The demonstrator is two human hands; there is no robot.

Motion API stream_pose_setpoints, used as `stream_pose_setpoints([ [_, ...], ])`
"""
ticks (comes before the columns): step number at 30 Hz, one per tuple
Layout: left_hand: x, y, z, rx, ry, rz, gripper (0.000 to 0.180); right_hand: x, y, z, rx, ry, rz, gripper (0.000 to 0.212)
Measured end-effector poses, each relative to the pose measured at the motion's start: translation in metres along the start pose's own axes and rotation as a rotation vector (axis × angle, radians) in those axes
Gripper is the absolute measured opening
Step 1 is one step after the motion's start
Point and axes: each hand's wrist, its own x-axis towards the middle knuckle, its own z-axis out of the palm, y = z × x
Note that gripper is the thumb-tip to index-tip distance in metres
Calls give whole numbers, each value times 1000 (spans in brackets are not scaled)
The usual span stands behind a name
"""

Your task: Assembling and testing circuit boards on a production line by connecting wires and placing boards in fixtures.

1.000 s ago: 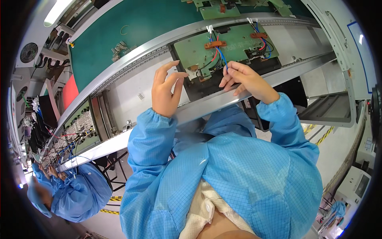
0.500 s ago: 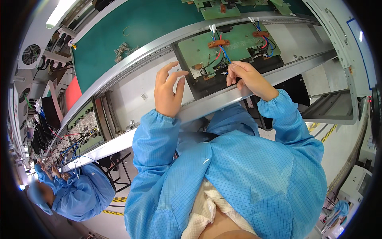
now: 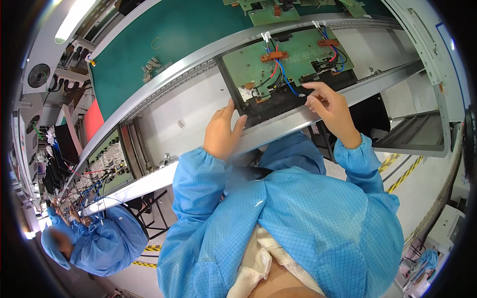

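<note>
A green circuit board lies in a black tray in front of me. Two brown blocks, a left one and a right one, sit on it with blue, red and black wires running through them. One blue wire hangs over the board's near edge, its metal-tipped end free on the black tray. My right hand is just right of that end, fingers bent but apart and holding nothing. My left hand is at the tray's left edge, thumb and fingers apart, nothing in it; whether it touches the tray I cannot tell.
The tray rests between metal conveyor rails. Beyond lies a green mat with small metal parts and more green boards. A co-worker in blue sits at the left by another wired board.
My right hand has let go of the blue wire and moved right and slightly nearer. My left hand has come down and right to the tray's edge.
</note>
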Motion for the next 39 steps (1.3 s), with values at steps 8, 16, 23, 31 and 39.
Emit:
stream_pose_setpoints([
  [8,2,-5,1,-23,-40,18,59,2,-8,9,-94,75,23,23],
  [16,1,-3,7,-50,-32,39,64,24,-15,18,219,-202,295,22],
  [23,-4,-10,14,-67,-41,37,67,33,-26,-5,235,-295,488,19],
  [31,-5,-3,14,-33,-58,42,68,36,-8,8,180,-237,395,22],
  [39,-7,-2,13,-40,-71,41,66,26,3,26,267,-98,322,14],
])
